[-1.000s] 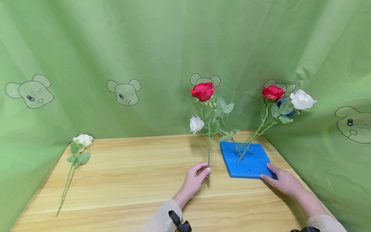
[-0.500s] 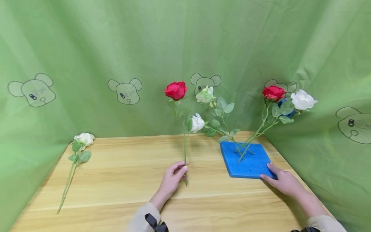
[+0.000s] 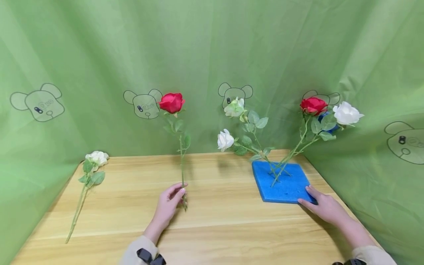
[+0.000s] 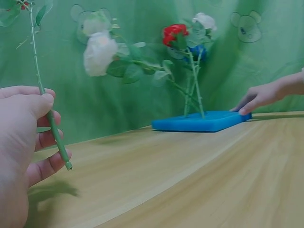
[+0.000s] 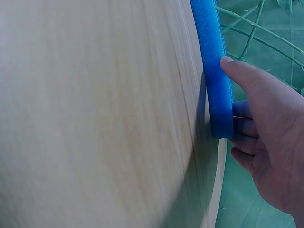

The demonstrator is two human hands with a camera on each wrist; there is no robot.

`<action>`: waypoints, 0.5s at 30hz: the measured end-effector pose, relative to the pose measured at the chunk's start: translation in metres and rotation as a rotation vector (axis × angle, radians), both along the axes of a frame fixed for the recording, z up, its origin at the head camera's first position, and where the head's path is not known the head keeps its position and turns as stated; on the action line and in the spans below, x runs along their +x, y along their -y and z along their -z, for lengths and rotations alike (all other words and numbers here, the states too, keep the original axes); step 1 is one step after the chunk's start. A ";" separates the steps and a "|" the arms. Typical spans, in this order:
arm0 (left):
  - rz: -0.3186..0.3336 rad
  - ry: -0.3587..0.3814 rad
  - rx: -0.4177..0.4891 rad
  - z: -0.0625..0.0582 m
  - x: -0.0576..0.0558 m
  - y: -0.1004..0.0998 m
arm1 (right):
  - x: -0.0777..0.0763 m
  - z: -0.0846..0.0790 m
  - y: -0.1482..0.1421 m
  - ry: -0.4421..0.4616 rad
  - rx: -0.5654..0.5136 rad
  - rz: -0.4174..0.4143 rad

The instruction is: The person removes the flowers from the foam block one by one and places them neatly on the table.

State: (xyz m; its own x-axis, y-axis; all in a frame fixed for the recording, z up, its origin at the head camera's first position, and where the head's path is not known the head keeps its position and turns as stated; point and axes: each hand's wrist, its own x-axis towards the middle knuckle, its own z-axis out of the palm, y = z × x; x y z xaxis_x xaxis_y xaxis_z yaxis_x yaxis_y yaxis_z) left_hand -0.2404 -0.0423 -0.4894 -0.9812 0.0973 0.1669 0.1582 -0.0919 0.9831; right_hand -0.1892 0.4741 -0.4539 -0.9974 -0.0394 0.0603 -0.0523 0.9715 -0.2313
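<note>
My left hand [image 3: 168, 204] pinches the lower stem of a red rose [image 3: 171, 103], holding it upright over the left-middle of the table. The cut stem end [image 4: 68, 165] pokes out below the thumb in the left wrist view. At the right, my right hand [image 3: 327, 208] grips the near right corner of a flat blue foam block [image 3: 285, 194]; its thumb [image 5: 237, 69] lies on the front edge. Stuck in the foam, with crossing stems, are another red rose [image 3: 313, 106], a white rose [image 3: 346, 113], a partly hidden blue flower [image 4: 196, 52], a pale green-white rose [image 3: 234, 108] and a smaller white rose [image 3: 225, 140].
One more white rose [image 3: 97, 158] lies on the wooden table [image 3: 132, 206] at the far left, its stem toward the front. Green cloth [image 3: 185, 44] with bear-head prints hangs behind the table and along both sides.
My left hand has carried the red rose leftward, away from the foam block and out from in front of the pale roses. The right hand has stayed at the block's corner.
</note>
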 end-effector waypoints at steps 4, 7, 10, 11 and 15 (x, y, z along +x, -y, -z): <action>-0.022 -0.014 -0.019 -0.001 0.001 0.014 | -0.001 0.001 -0.002 -0.001 0.001 0.000; -0.039 -0.019 -0.029 -0.002 0.004 0.025 | -0.001 0.002 -0.004 -0.005 0.002 0.000; -0.071 -0.019 -0.044 -0.002 0.007 0.036 | 0.000 0.003 -0.004 -0.010 0.004 0.000; -0.082 -0.017 -0.052 -0.002 0.009 0.040 | 0.000 0.003 -0.004 -0.012 0.004 0.000; -0.125 -0.025 -0.075 -0.003 0.014 0.056 | 0.000 0.002 -0.002 -0.014 -0.001 0.001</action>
